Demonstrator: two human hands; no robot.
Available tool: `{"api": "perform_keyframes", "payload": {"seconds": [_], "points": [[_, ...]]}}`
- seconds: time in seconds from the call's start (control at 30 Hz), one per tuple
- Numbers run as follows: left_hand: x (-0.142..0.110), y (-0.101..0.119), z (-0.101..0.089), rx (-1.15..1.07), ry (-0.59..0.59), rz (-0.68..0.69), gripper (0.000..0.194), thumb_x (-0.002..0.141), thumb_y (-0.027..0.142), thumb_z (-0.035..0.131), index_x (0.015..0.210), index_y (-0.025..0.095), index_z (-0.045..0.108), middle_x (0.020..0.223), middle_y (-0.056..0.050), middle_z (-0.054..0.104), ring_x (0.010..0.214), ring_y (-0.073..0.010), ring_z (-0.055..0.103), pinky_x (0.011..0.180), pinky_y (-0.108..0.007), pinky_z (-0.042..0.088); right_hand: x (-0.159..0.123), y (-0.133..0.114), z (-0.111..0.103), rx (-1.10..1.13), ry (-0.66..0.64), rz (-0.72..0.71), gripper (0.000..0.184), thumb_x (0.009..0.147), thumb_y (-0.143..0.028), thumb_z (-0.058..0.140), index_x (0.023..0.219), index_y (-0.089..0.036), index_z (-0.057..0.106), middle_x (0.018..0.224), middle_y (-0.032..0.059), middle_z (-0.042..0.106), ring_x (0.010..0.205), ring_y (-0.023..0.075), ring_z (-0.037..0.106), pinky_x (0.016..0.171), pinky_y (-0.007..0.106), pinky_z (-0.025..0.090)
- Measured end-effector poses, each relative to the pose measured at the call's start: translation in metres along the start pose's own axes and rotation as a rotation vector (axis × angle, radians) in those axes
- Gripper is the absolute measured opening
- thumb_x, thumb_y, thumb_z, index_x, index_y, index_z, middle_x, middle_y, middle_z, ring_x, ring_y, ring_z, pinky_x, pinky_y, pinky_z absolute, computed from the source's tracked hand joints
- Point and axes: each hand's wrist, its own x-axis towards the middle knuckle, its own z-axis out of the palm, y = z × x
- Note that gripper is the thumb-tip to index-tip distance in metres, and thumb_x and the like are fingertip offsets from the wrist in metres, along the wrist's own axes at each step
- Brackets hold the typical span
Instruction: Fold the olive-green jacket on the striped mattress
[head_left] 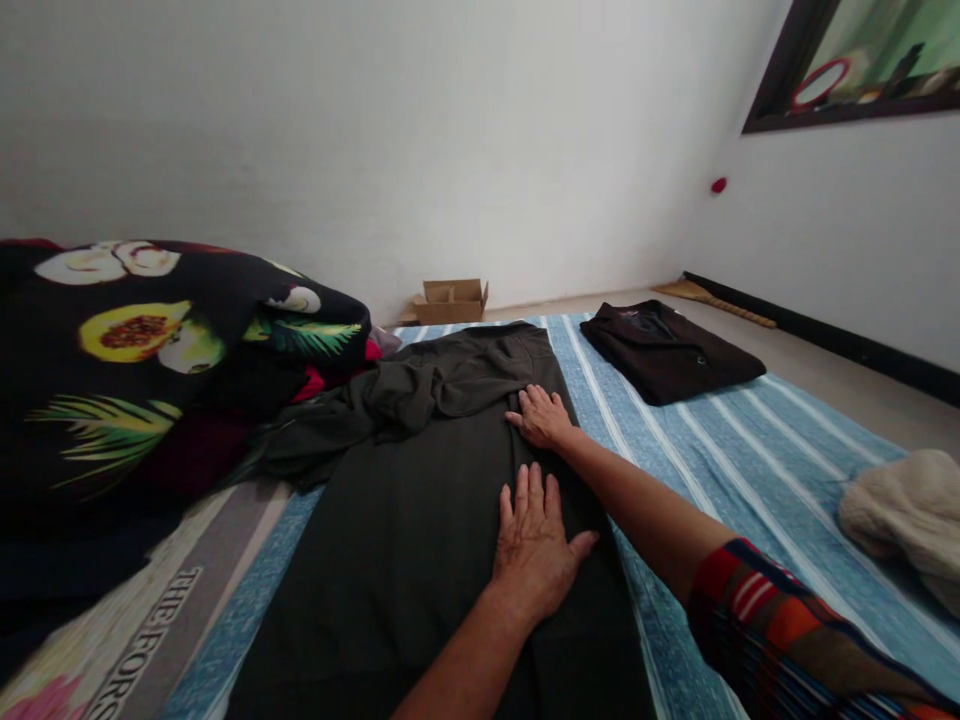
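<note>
A long, dark grey-green garment (390, 540) lies spread on the blue striped sheet. Its lower part is mostly flat, while the far end and a sleeve-like piece to the left are bunched in folds. My left hand (532, 545) rests palm down on the cloth near its right side, fingers stretched out and thumb apart. Farther away, close to the garment's right edge, my right hand (541, 417) lies on it too, with the fingers spread. Neither hand grips the fabric.
On the left rises a heap of clothes under a black fruit-print cloth (225, 350). A folded dark brown garment (667, 350) lies at the right on the striped sheet (720, 460). A beige fluffy cloth (911, 510) sits near the right edge. An open cardboard box (454, 300) stands by the wall.
</note>
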Motion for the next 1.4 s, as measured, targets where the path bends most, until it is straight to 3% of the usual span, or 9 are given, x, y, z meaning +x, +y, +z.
{"api": "perform_keyframes", "payload": {"seconds": [0.27, 0.4, 0.53, 0.63, 0.87, 0.97, 1.13, 1.27, 1.4], "points": [[0.004, 0.003, -0.003, 0.03, -0.035, -0.002, 0.077, 0.084, 0.061, 0.031, 0.14, 0.009, 0.029, 0.149, -0.017, 0.017, 0.138, -0.0293, 0.007, 0.109, -0.052, 0.011, -0.009, 0.007, -0.011, 0.044, -0.071, -0.084, 0.061, 0.09, -0.058, 0.025, 0.139, -0.021, 0.03, 0.144, 0.0116, 0.031, 0.132, 0.0282, 0.026, 0.101, 0.048, 0.024], [0.006, 0.004, -0.004, 0.043, -0.061, -0.013, 0.079, 0.083, 0.064, 0.029, 0.141, 0.01, 0.027, 0.15, -0.016, 0.017, 0.139, -0.0286, 0.006, 0.109, -0.05, 0.011, -0.027, 0.003, -0.018, 0.038, -0.052, -0.094, 0.057, 0.09, -0.056, 0.028, 0.135, -0.02, 0.036, 0.14, 0.0126, 0.037, 0.129, 0.0276, 0.03, 0.1, 0.046, 0.025], [0.007, 0.005, -0.005, 0.035, -0.057, -0.007, 0.079, 0.083, 0.063, 0.029, 0.142, 0.01, 0.024, 0.15, -0.016, 0.016, 0.139, -0.0281, 0.006, 0.109, -0.05, 0.01, -0.054, -0.003, -0.032, 0.037, 0.013, -0.076, 0.051, 0.093, -0.05, 0.023, 0.126, -0.017, 0.044, 0.128, 0.0129, 0.048, 0.121, 0.0251, 0.039, 0.098, 0.042, 0.029], [0.005, 0.005, -0.006, 0.001, -0.051, -0.01, 0.078, 0.083, 0.063, 0.032, 0.143, 0.014, 0.02, 0.15, -0.013, 0.017, 0.138, -0.0286, 0.009, 0.109, -0.05, 0.012, -0.085, -0.004, -0.039, 0.034, 0.045, -0.083, 0.05, 0.094, -0.048, 0.023, 0.125, -0.017, 0.046, 0.131, 0.0127, 0.045, 0.124, 0.0244, 0.035, 0.1, 0.04, 0.027], [0.004, 0.006, -0.011, 0.022, -0.056, 0.019, 0.07, 0.087, 0.056, 0.029, 0.138, 0.008, 0.03, 0.148, -0.016, 0.023, 0.138, -0.0268, 0.012, 0.109, -0.048, 0.014, -0.142, 0.006, -0.026, 0.046, 0.03, -0.076, 0.044, 0.095, -0.04, 0.028, 0.125, -0.016, 0.049, 0.135, 0.0133, 0.044, 0.128, 0.0247, 0.034, 0.101, 0.04, 0.028], [-0.006, 0.009, -0.021, 0.002, -0.091, 0.001, 0.068, 0.087, 0.055, 0.028, 0.138, 0.01, 0.031, 0.148, -0.015, 0.024, 0.137, -0.027, 0.014, 0.108, -0.049, 0.017, -0.152, 0.006, -0.026, 0.057, 0.042, -0.066, 0.046, 0.095, -0.039, 0.026, 0.128, -0.015, 0.048, 0.137, 0.0146, 0.042, 0.129, 0.0252, 0.033, 0.103, 0.042, 0.026], [-0.042, 0.011, -0.034, -0.026, -0.155, 0.048, 0.074, 0.085, 0.062, 0.025, 0.139, 0.011, 0.028, 0.148, -0.014, 0.024, 0.138, -0.0264, 0.011, 0.108, -0.05, 0.016, -0.185, -0.005, -0.032, 0.09, 0.071, -0.137, 0.054, 0.095, -0.044, 0.023, 0.133, -0.01, 0.043, 0.141, 0.0142, 0.038, 0.133, 0.0253, 0.027, 0.107, 0.042, 0.021], [-0.064, 0.007, -0.028, 0.003, -0.185, 0.087, 0.076, 0.085, 0.062, 0.025, 0.141, 0.01, 0.025, 0.149, -0.013, 0.021, 0.139, -0.0248, 0.01, 0.109, -0.048, 0.014, -0.21, -0.014, -0.022, 0.11, 0.056, -0.202, 0.059, 0.094, -0.048, 0.024, 0.131, -0.009, 0.045, 0.14, 0.0157, 0.038, 0.133, 0.026, 0.027, 0.108, 0.043, 0.021], [-0.069, 0.0, -0.019, 0.023, -0.143, 0.123, 0.078, 0.086, 0.063, 0.021, 0.142, 0.009, 0.021, 0.15, -0.012, 0.018, 0.139, -0.0229, 0.008, 0.11, -0.047, 0.011, -0.216, -0.015, -0.014, 0.124, 0.017, -0.228, 0.059, 0.094, -0.048, 0.024, 0.133, -0.008, 0.043, 0.141, 0.0168, 0.037, 0.134, 0.0249, 0.026, 0.108, 0.044, 0.021]]}}
